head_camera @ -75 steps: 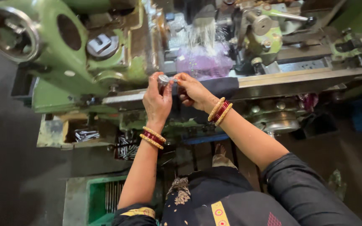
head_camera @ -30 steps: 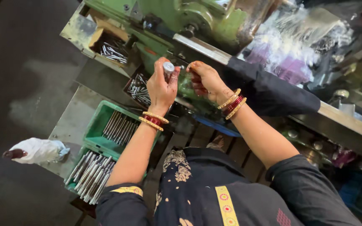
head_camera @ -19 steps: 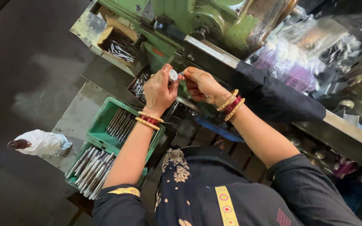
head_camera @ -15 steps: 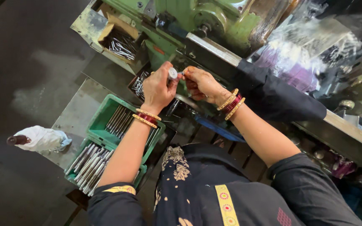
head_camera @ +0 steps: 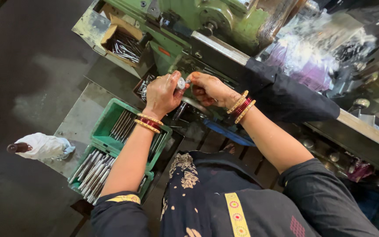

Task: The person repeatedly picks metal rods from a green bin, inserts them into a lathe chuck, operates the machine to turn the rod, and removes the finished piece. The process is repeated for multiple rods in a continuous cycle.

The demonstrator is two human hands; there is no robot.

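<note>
Standing over green crates of metal rods [head_camera: 97, 171], the person has swung left; left hand [head_camera: 161, 92] grips a small metal piece [head_camera: 181, 83], right hand [head_camera: 209, 87] pinches it, before the green machine [head_camera: 224, 22].

small metal part [head_camera: 181, 83] mostly hidden w/in grips.
</note>
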